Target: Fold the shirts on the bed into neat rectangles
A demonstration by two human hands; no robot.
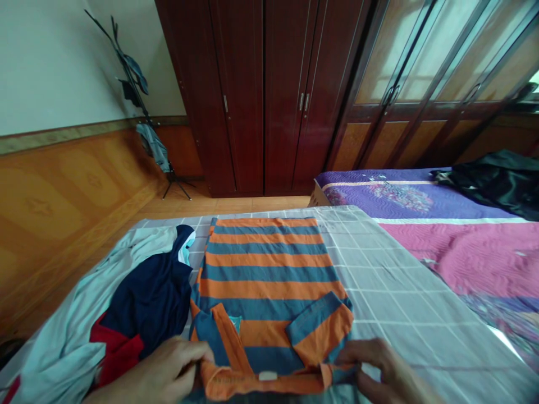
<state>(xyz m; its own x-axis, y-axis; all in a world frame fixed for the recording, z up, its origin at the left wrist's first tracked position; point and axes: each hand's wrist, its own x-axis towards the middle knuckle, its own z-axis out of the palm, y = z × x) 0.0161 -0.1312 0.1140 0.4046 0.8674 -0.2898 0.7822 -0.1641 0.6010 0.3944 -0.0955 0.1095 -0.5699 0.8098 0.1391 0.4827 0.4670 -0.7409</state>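
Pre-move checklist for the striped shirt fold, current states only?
1. Left hand on the near edge of the striped shirt: ok, fingers pinch the collar end.
2. Right hand on the same edge: ok, gripping the right corner.
3. Sleeves folded in: ok, both lie across the shirt's body.
4. Shirt flat on the checked sheet: ok, far part lies smooth; near edge is bunched at the hands.
5. Navy garment apart from the shirt: cannot tell, the edges meet or overlap on the left.
6. Room to the right on the sheet: ok, bare cloth there.
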